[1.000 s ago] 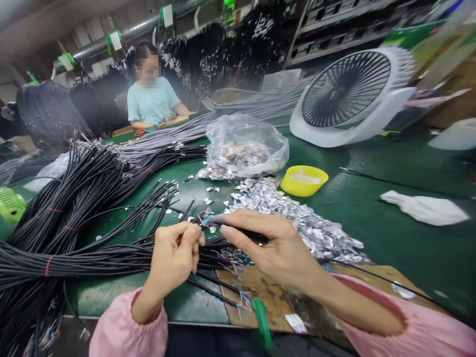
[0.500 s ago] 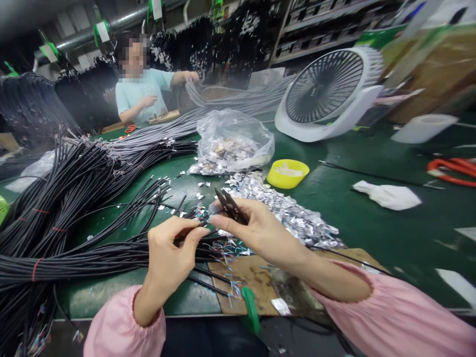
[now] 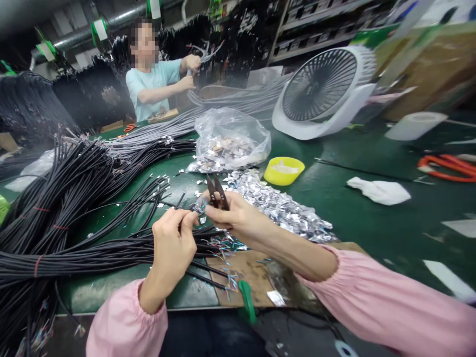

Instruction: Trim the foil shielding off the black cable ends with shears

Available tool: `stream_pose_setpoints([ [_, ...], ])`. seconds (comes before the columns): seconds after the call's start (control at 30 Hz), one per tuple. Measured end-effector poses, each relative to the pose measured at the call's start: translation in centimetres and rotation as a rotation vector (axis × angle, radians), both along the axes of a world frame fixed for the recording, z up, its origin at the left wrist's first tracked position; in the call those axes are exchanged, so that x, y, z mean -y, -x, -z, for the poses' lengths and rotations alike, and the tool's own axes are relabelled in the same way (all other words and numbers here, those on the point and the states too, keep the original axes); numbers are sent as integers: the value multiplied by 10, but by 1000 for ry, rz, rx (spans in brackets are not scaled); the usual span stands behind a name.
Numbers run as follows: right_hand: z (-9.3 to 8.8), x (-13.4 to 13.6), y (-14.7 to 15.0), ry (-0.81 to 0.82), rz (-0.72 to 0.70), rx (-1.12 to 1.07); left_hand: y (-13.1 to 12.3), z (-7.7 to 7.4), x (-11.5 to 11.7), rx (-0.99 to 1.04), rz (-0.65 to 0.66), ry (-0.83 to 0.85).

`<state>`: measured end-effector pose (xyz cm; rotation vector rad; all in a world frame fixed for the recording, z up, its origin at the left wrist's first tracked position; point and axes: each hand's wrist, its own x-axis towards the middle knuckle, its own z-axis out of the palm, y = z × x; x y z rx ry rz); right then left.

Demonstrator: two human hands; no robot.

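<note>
My left hand (image 3: 174,240) is closed in a pinch on the end of a black cable, whose thin coloured wires (image 3: 201,206) fan out at the fingertips. Close beside it, my right hand (image 3: 238,215) is wrapped around dark thread snips (image 3: 216,192), their two blades pointing up and apart. The right thumb and fingertip meet at the cable's wires. Under both hands lies a bundle of black cables (image 3: 111,260) with stripped, coloured ends. A heap of silver foil scraps (image 3: 282,208) is spread just beyond my right hand.
A clear plastic bag (image 3: 232,139) of scraps stands behind the heap, with a yellow dish (image 3: 284,171) to its right. Farther right are a white fan (image 3: 323,94), a white cloth (image 3: 379,191) and orange-handled scissors (image 3: 446,167). Across the table a co-worker (image 3: 152,79) holds grey cables.
My hands stay together at the cable end, and the snips have turned more upright with coloured wires now showing. The co-worker has brought both hands together on the grey cables.
</note>
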<state>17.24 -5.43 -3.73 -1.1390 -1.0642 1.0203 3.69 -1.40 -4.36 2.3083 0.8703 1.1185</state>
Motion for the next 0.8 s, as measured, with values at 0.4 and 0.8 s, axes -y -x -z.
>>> stream_pose_setpoints([
  [0.4, 1, 2, -10, -289, 406, 386, 3, -5, 0, -18, 63, 174],
  [0.8, 6, 3, -5, -484, 261, 791, 2, 1, 4, -65, 32, 92],
])
